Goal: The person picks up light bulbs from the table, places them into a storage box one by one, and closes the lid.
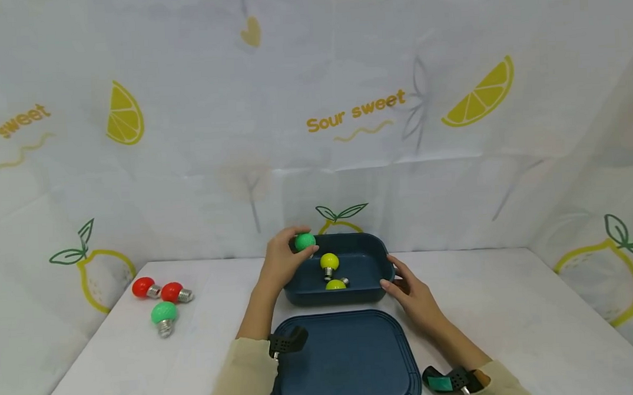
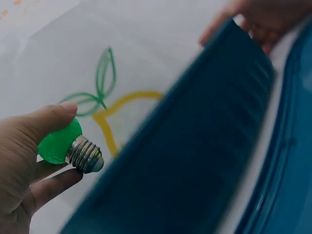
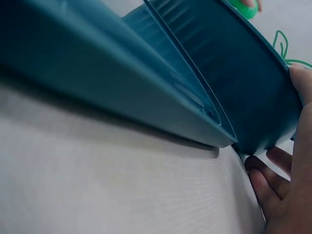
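My left hand (image 1: 280, 259) pinches a green light bulb (image 1: 305, 241) between thumb and fingers, above the left end of a dark blue box (image 1: 376, 294). In the left wrist view the bulb's metal screw base (image 2: 85, 154) points toward the box wall. Two yellow bulbs lie inside the box: one yellow bulb (image 1: 329, 261) shows whole, and the other yellow bulb (image 1: 335, 284) is partly hidden by the front wall. My right hand (image 1: 413, 293) grips the box's right end. In the right wrist view its thumb is at the rim and its fingers are lower on the wall.
The box's dark blue lid (image 1: 345, 358) lies flat on the white table (image 1: 486, 308), in front of the box. At the left are a red bulb (image 1: 143, 287), another red bulb (image 1: 173, 292) and a green bulb (image 1: 164, 313). A lemon-print cloth (image 1: 213, 137) hangs behind.
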Demonstrator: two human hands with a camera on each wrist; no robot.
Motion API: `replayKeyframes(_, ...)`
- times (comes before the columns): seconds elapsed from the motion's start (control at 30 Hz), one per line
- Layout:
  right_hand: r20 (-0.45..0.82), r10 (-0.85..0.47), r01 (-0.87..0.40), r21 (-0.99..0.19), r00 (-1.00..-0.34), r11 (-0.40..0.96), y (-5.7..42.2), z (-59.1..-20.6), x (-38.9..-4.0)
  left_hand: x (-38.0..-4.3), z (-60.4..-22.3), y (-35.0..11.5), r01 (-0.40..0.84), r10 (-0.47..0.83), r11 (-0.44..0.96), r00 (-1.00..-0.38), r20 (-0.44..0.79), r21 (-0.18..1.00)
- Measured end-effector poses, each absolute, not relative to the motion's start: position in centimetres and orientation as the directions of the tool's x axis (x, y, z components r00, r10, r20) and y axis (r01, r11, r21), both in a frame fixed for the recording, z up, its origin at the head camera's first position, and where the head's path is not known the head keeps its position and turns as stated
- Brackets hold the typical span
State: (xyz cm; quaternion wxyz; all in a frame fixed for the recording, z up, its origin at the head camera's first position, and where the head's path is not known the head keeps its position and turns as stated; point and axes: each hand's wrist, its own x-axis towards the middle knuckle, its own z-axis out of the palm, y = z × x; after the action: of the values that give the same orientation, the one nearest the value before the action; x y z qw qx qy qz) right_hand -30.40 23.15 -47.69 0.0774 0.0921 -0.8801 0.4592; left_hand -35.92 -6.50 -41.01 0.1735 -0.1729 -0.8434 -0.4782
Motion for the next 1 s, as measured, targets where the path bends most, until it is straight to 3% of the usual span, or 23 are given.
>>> replayKeyframes(0.3,0.236,-0.091,-0.245,-0.785,-0.968,0.569,23.1,-47.5,-30.3,-36.6,-41.9,-6.4,0.49,0.13,0.554,-0.849,0.511,0.673)
replayKeyframes(0.6,0.24,-0.085,-0.245,-0.785,-0.967,0.57,23.2,-47.6,-30.3,-36.3,-42.3,-5.4,0.435,0.091,0.647,-0.86,0.502,0.627)
replayKeyframes(1.0,0.214,-0.077,-0.22,-0.796,-0.974,0.564,23.0,-47.7,-30.2,-36.5,-42.9,-4.9,0.312,0.099,0.756,-0.924,0.37,0.575)
